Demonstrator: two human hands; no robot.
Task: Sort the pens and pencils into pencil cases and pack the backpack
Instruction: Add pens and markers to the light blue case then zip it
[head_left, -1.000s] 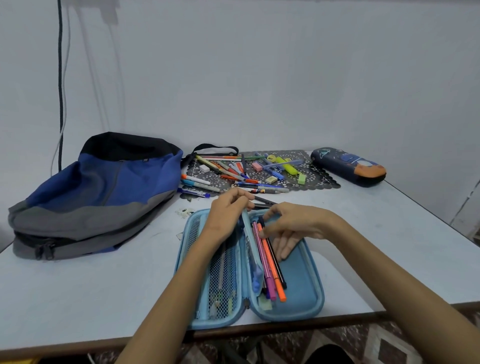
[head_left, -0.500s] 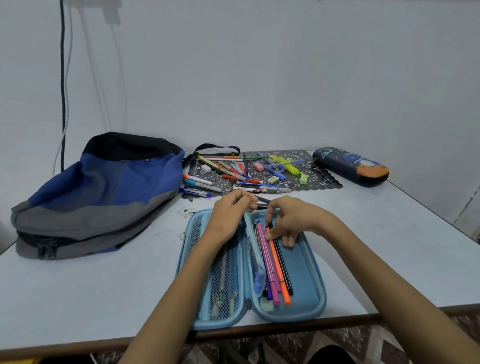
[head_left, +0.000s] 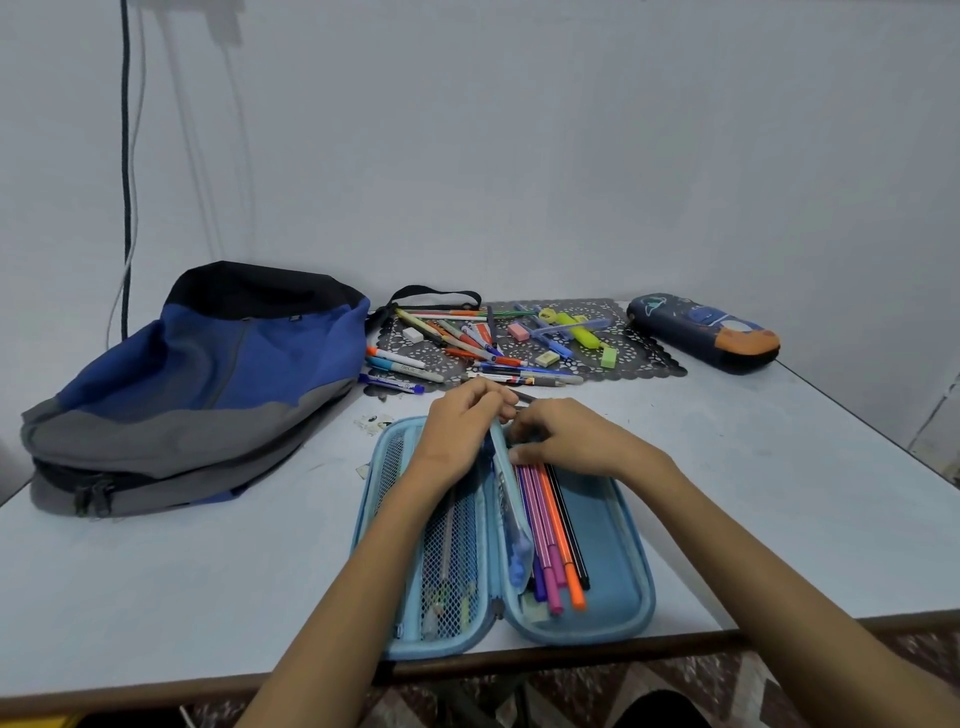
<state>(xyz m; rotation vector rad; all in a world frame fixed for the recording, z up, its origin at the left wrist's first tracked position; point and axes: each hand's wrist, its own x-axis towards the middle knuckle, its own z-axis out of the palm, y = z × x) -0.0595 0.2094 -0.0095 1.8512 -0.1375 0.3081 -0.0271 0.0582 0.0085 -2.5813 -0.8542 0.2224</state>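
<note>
Two pencil cases on the tabletop (head_left: 208, 597). Light-blue pencil case (head_left: 613, 551), lying open at the near edge, felt-tip pens (head_left: 550, 530) ranked in its right half. Left hand (head_left: 462, 421) curled round a dark pen (head_left: 525, 397), apparently next in. Right hand (head_left: 571, 441) palm-down on the felt-tips' far ends, seemingly seating them; pressing or pinching, I cannot tell. Dark pencil case (head_left: 701, 332) closed, far right. Loose pens (head_left: 467, 338) wait on the lace mat (head_left: 644, 358); backpack (head_left: 197, 374) on its side, left.

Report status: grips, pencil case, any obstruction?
Left grip holds dark pen. Right grip on felt pens in open blue case. Loose pens unsorted on mat. Nothing in way.
</note>
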